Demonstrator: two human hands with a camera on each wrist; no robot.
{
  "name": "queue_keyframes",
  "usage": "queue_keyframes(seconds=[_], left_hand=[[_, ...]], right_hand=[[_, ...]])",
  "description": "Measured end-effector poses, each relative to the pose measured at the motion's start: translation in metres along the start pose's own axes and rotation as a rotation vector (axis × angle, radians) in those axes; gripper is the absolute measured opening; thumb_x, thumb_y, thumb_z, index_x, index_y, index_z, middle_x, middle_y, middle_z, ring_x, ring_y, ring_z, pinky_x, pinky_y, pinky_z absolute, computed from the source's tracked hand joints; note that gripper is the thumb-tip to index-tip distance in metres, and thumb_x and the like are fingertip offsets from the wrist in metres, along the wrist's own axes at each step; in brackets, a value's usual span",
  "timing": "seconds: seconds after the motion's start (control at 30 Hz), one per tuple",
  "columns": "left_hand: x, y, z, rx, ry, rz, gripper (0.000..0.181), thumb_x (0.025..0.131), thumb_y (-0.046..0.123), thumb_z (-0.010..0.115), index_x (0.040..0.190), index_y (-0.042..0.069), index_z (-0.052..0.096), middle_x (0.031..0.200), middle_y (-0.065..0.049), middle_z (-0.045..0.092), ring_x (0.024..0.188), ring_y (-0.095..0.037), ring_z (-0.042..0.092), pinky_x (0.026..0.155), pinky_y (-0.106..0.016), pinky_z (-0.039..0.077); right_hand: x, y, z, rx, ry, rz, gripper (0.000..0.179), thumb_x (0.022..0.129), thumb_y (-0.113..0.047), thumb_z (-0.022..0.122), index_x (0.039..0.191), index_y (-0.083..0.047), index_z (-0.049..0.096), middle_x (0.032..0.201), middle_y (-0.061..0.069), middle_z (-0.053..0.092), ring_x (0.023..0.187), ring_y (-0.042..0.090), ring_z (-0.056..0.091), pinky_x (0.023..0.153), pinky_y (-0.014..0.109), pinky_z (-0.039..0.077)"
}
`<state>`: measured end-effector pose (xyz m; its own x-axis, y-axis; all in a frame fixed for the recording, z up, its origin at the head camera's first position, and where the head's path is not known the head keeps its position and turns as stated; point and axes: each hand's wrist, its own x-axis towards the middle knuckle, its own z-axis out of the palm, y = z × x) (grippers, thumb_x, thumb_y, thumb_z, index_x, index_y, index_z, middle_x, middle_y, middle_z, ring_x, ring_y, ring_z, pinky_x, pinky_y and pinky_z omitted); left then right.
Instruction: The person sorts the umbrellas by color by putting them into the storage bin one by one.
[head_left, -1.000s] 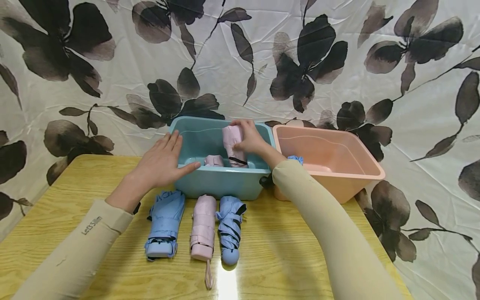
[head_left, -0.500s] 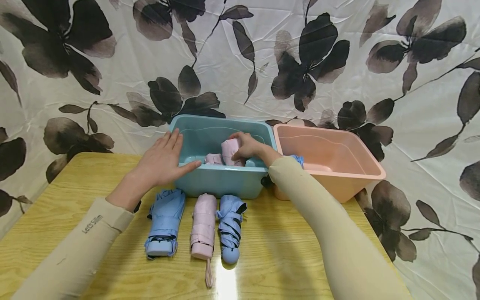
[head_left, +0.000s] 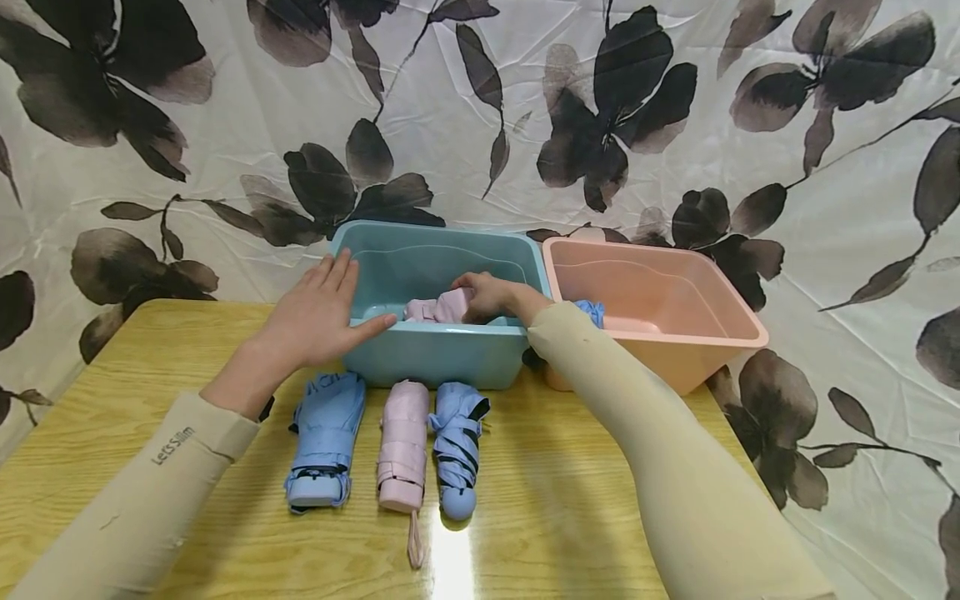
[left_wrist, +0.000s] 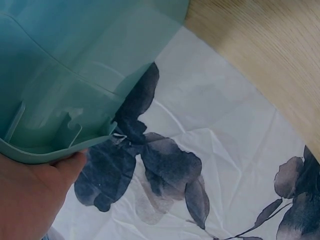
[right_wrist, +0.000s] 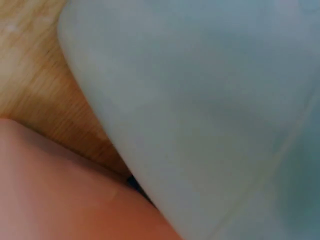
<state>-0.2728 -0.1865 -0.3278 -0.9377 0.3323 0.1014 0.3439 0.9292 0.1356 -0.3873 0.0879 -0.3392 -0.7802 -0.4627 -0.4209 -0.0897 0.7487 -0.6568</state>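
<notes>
Bench just in front of the teal tub is occupied by a broad blue umbrella, a strapped pink umbrella and a slim blue umbrella, all folded and laid side by side. These could be nudged if the tub were slid forward, as might be caused by the right sleeve being caught on its rim. At the tub's left end, the left hand is held back upward, fingers straight and thumb extended over the front rim; nothing is grasped by it. Over the tub's right front corner the right sleeve is slanted, and the right hand is placed inside, fingers pointed left. In its curled grip a held pink umbrella is grasped low within the tub, partly hidden by the front rim. Just left, a second pink umbrella is seen; a roll or snag could be caused by an uneven release against it. Right of the tub, a peach tub is placed, with a blue bundle inside. Behind, a floral curtain is hung.
</notes>
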Motion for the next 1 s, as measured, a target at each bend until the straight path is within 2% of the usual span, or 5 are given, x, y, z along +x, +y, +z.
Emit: queue_keyframes(seconds=[0.2, 0.5, 0.63, 0.77, 1.0], left_hand=[[0.000, 0.000, -0.001, -0.010, 0.001, -0.001, 0.107, 0.101, 0.069, 0.047, 0.159, -0.015, 0.014, 0.169, -0.034, 0.006, 0.156, -0.052, 0.007, 0.126, -0.061, 0.012], [-0.001, 0.002, -0.003, -0.011, -0.008, 0.003, 0.110, 0.100, 0.073, 0.043, 0.160, -0.015, 0.013, 0.169, -0.034, 0.005, 0.156, -0.052, 0.007, 0.126, -0.062, 0.012], [-0.002, 0.002, -0.004, 0.001, -0.016, 0.003, 0.110, 0.100, 0.074, 0.041, 0.160, -0.015, 0.012, 0.169, -0.034, 0.004, 0.156, -0.052, 0.006, 0.126, -0.062, 0.011], [-0.001, 0.003, -0.004, 0.013, -0.021, 0.007, 0.110, 0.101, 0.073, 0.041, 0.159, -0.015, 0.012, 0.168, -0.034, 0.004, 0.156, -0.052, 0.006, 0.126, -0.061, 0.011], [-0.001, 0.004, -0.004, 0.013, -0.026, 0.010, 0.109, 0.101, 0.072, 0.041, 0.159, -0.016, 0.013, 0.168, -0.036, 0.005, 0.155, -0.054, 0.007, 0.126, -0.062, 0.011]], right_hand=[[0.000, -0.002, -0.002, 0.039, -0.085, 0.025, 0.073, 0.101, -0.002, 0.064, 0.164, -0.007, 0.027, 0.159, 0.016, 0.037, 0.124, 0.029, 0.049, 0.113, 0.042, 0.046], [-0.001, -0.001, -0.003, 0.071, -0.075, 0.068, 0.072, 0.105, -0.016, 0.062, 0.165, -0.006, 0.023, 0.169, 0.015, 0.027, 0.145, 0.034, 0.043, 0.118, 0.051, 0.040], [-0.003, -0.001, -0.006, 0.008, -0.045, 0.084, 0.072, 0.106, -0.025, 0.062, 0.165, -0.007, 0.025, 0.168, 0.017, 0.028, 0.146, 0.037, 0.043, 0.116, 0.053, 0.041], [-0.005, 0.001, -0.010, 0.022, -0.027, 0.100, 0.072, 0.106, -0.030, 0.062, 0.165, -0.008, 0.026, 0.165, 0.019, 0.032, 0.144, 0.040, 0.044, 0.114, 0.052, 0.044], [-0.018, -0.001, -0.017, 0.088, -0.010, 0.006, 0.074, 0.106, -0.031, 0.062, 0.165, -0.007, 0.025, 0.167, 0.017, 0.030, 0.146, 0.040, 0.043, 0.113, 0.051, 0.045]])
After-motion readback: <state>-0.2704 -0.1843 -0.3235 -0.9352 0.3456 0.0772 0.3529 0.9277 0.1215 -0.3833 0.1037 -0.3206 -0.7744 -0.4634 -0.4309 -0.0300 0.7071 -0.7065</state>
